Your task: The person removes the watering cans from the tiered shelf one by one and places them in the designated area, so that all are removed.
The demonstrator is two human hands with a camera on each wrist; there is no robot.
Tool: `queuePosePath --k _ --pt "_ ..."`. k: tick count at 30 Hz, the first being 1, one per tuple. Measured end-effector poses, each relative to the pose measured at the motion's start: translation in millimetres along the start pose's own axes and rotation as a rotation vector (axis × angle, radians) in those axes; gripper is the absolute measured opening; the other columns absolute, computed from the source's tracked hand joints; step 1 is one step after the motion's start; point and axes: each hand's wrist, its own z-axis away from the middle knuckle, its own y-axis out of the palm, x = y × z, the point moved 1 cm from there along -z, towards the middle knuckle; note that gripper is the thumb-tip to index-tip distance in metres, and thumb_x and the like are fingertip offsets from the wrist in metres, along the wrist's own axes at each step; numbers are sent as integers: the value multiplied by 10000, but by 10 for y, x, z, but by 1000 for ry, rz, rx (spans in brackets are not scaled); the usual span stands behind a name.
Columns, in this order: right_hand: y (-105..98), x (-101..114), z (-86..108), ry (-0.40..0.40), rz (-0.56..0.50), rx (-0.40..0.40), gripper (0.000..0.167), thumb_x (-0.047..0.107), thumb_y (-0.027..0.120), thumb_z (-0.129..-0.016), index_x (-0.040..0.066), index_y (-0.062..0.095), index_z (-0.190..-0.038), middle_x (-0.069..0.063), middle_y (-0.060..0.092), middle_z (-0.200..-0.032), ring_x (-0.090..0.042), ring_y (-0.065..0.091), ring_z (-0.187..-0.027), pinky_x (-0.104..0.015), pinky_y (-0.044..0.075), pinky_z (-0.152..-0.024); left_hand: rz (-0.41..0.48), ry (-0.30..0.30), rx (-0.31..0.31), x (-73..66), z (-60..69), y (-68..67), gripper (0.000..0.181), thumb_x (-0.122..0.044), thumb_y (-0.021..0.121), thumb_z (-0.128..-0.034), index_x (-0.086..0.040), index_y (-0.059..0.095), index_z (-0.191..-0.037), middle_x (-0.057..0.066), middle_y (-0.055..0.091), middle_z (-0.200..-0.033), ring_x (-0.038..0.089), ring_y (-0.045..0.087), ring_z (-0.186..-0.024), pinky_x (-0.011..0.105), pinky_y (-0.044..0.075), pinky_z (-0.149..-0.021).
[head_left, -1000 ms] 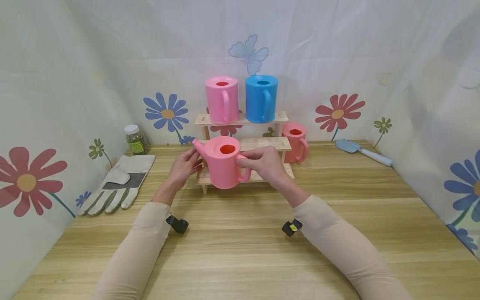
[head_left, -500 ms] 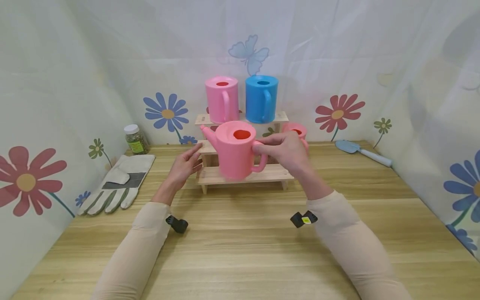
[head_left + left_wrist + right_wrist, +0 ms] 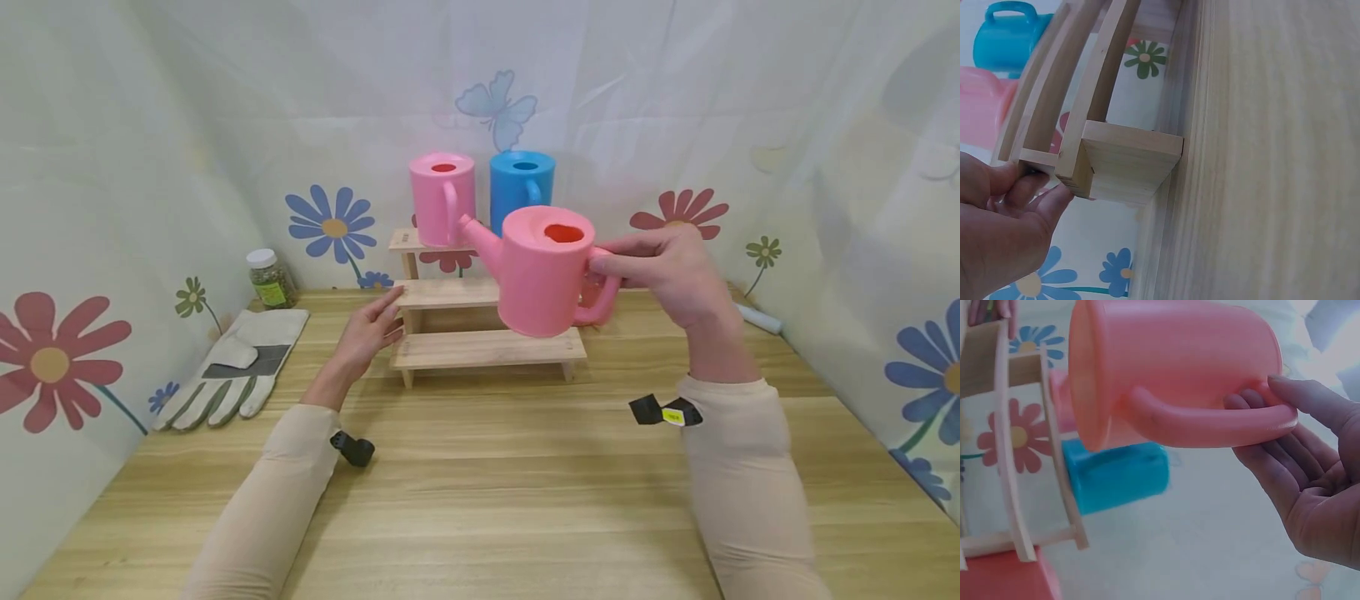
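- Pale wood grain is shown by the desk (image 3: 480,483), over which two beige sleeves (image 3: 277,500) are stretched, each fitted with a small black camera (image 3: 352,450).
- By the right grip (image 3: 678,275), the held can (image 3: 543,279) is clasped at its handle; it is held in mid-air, nearly upright, spout to the left, before the right part of the stand (image 3: 487,346).
- By the left grip (image 3: 363,337), the stand is touched at the left end of its middle shelf; whether that shelf is pinched cannot be told.
- At the far left, a glove (image 3: 232,367) is laid flat.
- At the right, a white handle (image 3: 761,319) is partly hidden by the right arm.
- Beside the stand's right end, a coral can (image 3: 1007,578) is mostly hidden.
- Behind the glove, a jar (image 3: 272,283) is stood upright.
- Side by side on the top shelf, a pink can (image 3: 429,204) and a blue can (image 3: 521,192) are set, the latter partly covered by the held can.
- Flowers and a butterfly are printed on the backdrop (image 3: 225,83).
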Motion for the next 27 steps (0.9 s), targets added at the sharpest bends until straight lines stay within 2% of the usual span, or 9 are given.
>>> queuePosePath --k 9,13,19,22,27 --pt "-436 79 115 72 -150 -153 274 105 843 -819 -46 769 -1034 -127 759 -843 -210 747 -793 -296 611 -739 -16 -11 -3 6 4 -3 467 -166 367 -1103 -155 352 -1569 110 216 -1638 404 342 -1406 456 377 -1129" --pt "-608 76 167 70 -195 -219 265 81 846 -808 -63 768 -1017 -125 755 -812 -194 743 -773 -283 608 -731 -13 -8 -2 2 4 -3 466 -165 366 -1103 -146 351 -1568 112 204 -1641 412 340 -1405 456 373 -1133" --pt "-755 53 230 79 -183 -324 272 98 865 -788 -57 775 -993 -95 749 -766 -182 733 -738 -230 606 -701 -8 -10 1 -29 31 12 465 -163 366 -1103 -148 350 -1567 117 190 -1641 421 332 -1405 454 374 -1133" --pt "-799 23 238 113 -136 -390 278 124 875 -780 -38 784 -986 -72 744 -739 -170 723 -729 -206 601 -683 -9 -10 8 -39 46 18 467 -168 362 -1103 -157 346 -1569 108 184 -1643 418 318 -1412 462 360 -1140" --pt "-836 -86 188 264 153 -503 319 293 847 -819 61 805 -1033 58 724 -703 -128 671 -773 -164 551 -668 -4 -7 8 -33 36 7 466 -166 364 -1103 -152 347 -1569 109 185 -1642 421 321 -1411 459 366 -1139"
